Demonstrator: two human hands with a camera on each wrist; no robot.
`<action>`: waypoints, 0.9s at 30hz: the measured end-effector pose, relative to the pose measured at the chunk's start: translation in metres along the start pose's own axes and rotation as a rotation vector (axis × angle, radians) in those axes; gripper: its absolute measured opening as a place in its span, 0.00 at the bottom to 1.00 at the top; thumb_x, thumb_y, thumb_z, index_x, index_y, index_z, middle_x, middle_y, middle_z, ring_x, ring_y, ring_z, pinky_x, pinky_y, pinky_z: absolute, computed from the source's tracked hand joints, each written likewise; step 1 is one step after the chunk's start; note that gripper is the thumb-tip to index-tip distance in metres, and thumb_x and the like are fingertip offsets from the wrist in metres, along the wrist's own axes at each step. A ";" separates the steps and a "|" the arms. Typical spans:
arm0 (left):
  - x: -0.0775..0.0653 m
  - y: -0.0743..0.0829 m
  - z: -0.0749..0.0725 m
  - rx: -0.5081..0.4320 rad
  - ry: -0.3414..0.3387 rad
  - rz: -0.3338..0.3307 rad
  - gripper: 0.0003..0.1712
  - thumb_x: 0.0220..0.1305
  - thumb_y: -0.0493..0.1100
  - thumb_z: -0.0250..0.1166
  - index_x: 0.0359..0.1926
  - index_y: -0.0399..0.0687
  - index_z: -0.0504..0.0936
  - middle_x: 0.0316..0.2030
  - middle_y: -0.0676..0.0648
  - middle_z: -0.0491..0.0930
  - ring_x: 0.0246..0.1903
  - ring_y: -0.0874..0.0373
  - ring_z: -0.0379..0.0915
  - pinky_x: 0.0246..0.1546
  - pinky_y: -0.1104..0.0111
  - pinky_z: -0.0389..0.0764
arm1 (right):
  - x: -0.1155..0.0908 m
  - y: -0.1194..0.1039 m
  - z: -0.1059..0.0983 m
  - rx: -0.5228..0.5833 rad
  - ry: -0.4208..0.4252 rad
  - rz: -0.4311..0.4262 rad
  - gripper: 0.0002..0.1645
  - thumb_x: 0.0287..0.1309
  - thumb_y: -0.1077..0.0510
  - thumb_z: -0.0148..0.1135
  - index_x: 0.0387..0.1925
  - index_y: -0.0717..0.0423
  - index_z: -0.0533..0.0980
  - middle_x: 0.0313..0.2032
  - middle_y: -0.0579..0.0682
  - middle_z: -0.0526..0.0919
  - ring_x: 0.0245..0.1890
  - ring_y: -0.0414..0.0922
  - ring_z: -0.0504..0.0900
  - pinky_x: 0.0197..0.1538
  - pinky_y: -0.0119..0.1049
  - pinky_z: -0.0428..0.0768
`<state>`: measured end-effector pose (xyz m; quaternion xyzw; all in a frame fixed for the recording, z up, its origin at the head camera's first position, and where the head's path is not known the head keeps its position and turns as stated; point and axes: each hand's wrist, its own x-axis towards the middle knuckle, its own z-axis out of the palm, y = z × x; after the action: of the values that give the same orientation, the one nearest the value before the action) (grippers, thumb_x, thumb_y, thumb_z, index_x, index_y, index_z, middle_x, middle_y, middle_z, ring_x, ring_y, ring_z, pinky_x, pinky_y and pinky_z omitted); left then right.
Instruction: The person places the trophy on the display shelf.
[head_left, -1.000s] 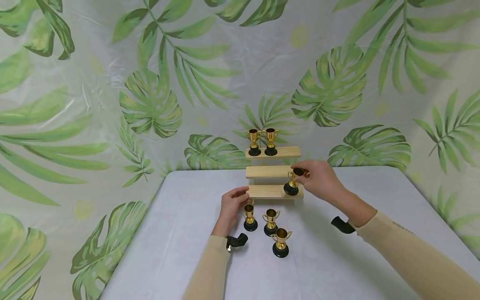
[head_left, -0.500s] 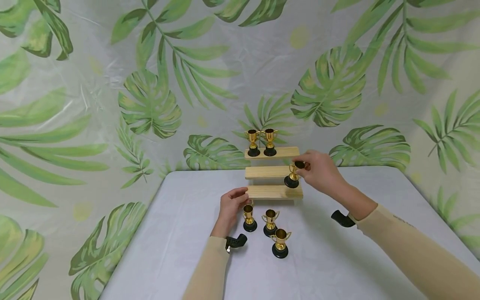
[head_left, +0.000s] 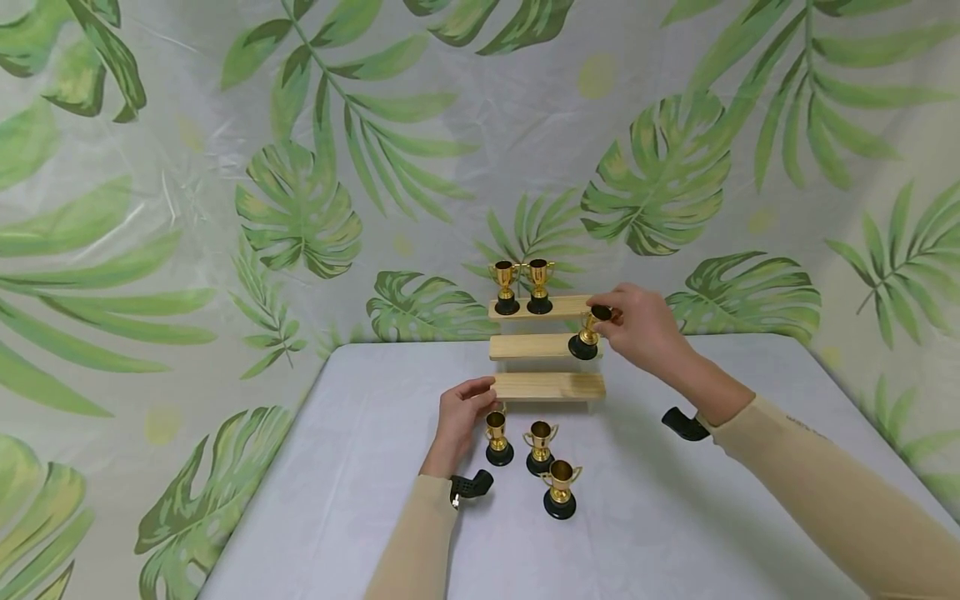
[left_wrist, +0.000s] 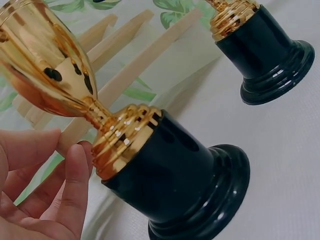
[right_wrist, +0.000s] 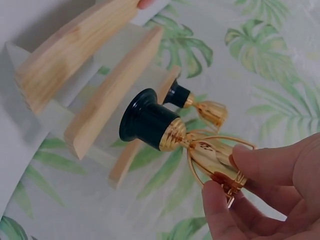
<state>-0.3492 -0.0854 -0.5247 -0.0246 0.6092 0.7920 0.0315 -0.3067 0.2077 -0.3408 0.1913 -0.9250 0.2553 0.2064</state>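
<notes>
Gold trophy (right_wrist: 172,134), pinched by right hand (head_left: 643,332); left hand (head_left: 457,417) pinches tiered shelf (head_left: 547,386), whose top board (head_left: 567,308) bears two cups (head_left: 539,287).

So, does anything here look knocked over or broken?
Nothing stands out. The three cups on the table and the pair on the top shelf stand upright, with no damage visible. Only the held cup leans, tipped by the right hand gripping it.

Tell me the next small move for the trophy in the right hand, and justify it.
Probably raise the held trophy toward the right end of the top shelf: two trophies stand farther left on it, and the right hand grips this one near the cup's rim, with its base appearing below that shelf in the head view.
</notes>
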 end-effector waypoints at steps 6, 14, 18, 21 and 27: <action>0.001 -0.001 -0.001 0.008 0.001 -0.005 0.19 0.60 0.31 0.72 0.53 0.37 0.85 0.50 0.37 0.82 0.37 0.54 0.85 0.43 0.66 0.86 | 0.007 -0.002 -0.005 -0.012 0.000 0.001 0.20 0.60 0.65 0.70 0.54 0.60 0.83 0.39 0.58 0.81 0.33 0.52 0.80 0.33 0.47 0.81; 0.001 0.000 -0.001 0.017 0.014 -0.004 0.17 0.59 0.31 0.73 0.51 0.39 0.87 0.48 0.39 0.83 0.36 0.54 0.85 0.43 0.66 0.86 | 0.018 -0.007 -0.011 -0.016 -0.010 0.012 0.20 0.60 0.65 0.69 0.55 0.60 0.83 0.38 0.58 0.80 0.32 0.51 0.80 0.31 0.45 0.79; 0.002 -0.002 -0.001 0.019 0.014 0.002 0.16 0.59 0.31 0.72 0.50 0.40 0.88 0.47 0.40 0.83 0.37 0.54 0.85 0.42 0.66 0.86 | 0.023 -0.008 -0.015 -0.028 -0.006 0.005 0.19 0.60 0.65 0.69 0.54 0.60 0.83 0.37 0.58 0.80 0.31 0.51 0.79 0.29 0.44 0.77; 0.003 -0.003 -0.001 0.022 0.010 0.005 0.16 0.60 0.31 0.72 0.50 0.40 0.87 0.48 0.40 0.83 0.37 0.54 0.85 0.43 0.66 0.86 | 0.028 -0.009 -0.017 -0.036 0.004 0.005 0.19 0.60 0.65 0.69 0.54 0.60 0.83 0.37 0.58 0.80 0.30 0.51 0.79 0.28 0.44 0.77; 0.004 -0.003 -0.002 0.013 0.010 -0.007 0.17 0.59 0.31 0.73 0.51 0.39 0.87 0.47 0.40 0.83 0.37 0.54 0.85 0.43 0.66 0.86 | 0.037 -0.010 -0.021 -0.037 0.020 0.013 0.19 0.59 0.65 0.70 0.53 0.60 0.83 0.39 0.59 0.81 0.31 0.52 0.79 0.30 0.47 0.79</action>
<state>-0.3527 -0.0864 -0.5286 -0.0304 0.6143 0.7879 0.0313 -0.3273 0.2022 -0.3028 0.1789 -0.9287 0.2415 0.2173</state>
